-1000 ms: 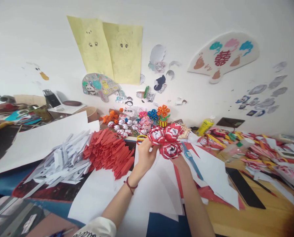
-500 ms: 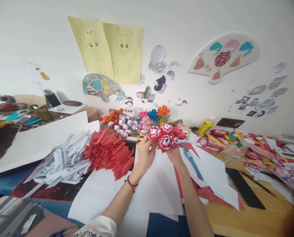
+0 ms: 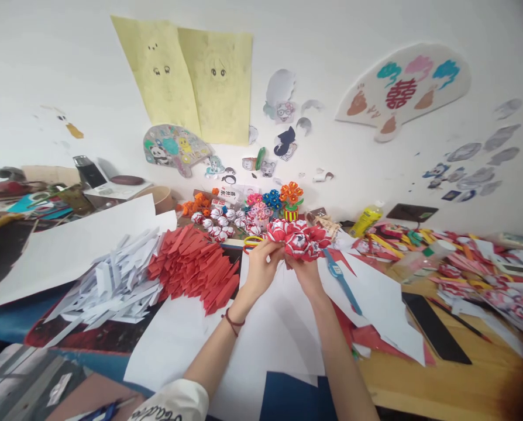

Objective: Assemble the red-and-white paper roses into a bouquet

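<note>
White sheets (image 3: pixel 283 327) are spread on the worktop (image 3: pixel 388 389) below and nearer than the bunch of red-and-white paper flowers (image 3: pixel 303 241), which is taken here as the landmark. The bunch itself is held up over their far part, gripped from underneath by the right hand (image 3: pixel 308 276) (its fingertips are hidden by the petals). At the bunch's lower left edge the thumb and fingers of the left hand (image 3: pixel 261 269) are curled in; whether anything is pinched there cannot be told. To the bunch's right, nearer, a black phone-like slab (image 3: pixel 437 327) is seen. To its left, a red paper pile (image 3: pixel 193 269) is heaped beside a white paper pile (image 3: pixel 116 283). Directly behind the bunch, orange flowers (image 3: pixel 291 193) are set in a striped pot (image 3: pixel 290 215).
</note>
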A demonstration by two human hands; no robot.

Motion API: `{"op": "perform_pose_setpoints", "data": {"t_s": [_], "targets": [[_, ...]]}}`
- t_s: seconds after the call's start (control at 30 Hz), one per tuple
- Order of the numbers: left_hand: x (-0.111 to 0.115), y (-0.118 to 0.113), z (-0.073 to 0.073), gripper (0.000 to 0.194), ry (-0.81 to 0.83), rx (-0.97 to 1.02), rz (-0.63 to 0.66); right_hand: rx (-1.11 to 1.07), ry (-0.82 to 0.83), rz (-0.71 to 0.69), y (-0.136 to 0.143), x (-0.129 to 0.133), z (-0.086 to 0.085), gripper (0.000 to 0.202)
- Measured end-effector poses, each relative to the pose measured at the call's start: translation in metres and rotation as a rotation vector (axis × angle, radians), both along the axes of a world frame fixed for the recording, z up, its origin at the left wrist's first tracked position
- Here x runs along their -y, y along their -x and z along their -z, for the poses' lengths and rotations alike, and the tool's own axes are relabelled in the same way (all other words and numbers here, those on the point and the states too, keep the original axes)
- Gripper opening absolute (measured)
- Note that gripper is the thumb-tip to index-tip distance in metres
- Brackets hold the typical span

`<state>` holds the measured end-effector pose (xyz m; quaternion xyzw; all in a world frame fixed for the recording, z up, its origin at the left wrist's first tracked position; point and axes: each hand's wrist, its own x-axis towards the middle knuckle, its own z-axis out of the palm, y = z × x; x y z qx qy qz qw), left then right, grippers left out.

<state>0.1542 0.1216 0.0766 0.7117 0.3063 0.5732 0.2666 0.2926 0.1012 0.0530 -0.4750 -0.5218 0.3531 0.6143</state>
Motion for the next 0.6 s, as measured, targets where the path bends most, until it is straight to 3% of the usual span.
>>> {"op": "perform_pose_setpoints", "data": {"t_s": [0.17,0.33,0.47,0.6], "targets": [[0.002,0.000,-0.004,0.019,0.113,0.066,0.080,-0.033,0.026,-0.142,-0.001,0.007,-0.008,0.034],[0.003,0.000,-0.006,0.027,0.141,0.064,0.141,-0.091,0.044,-0.197,-0.002,0.011,-0.009,0.035],[0.007,0.005,-0.006,0.026,0.053,-0.052,0.108,-0.107,0.031,-0.191,-0.001,0.014,-0.006,0.031],[0.019,0.011,-0.003,0.012,-0.039,-0.145,0.088,-0.097,-0.001,-0.089,0.004,0.019,-0.003,0.030]]}}
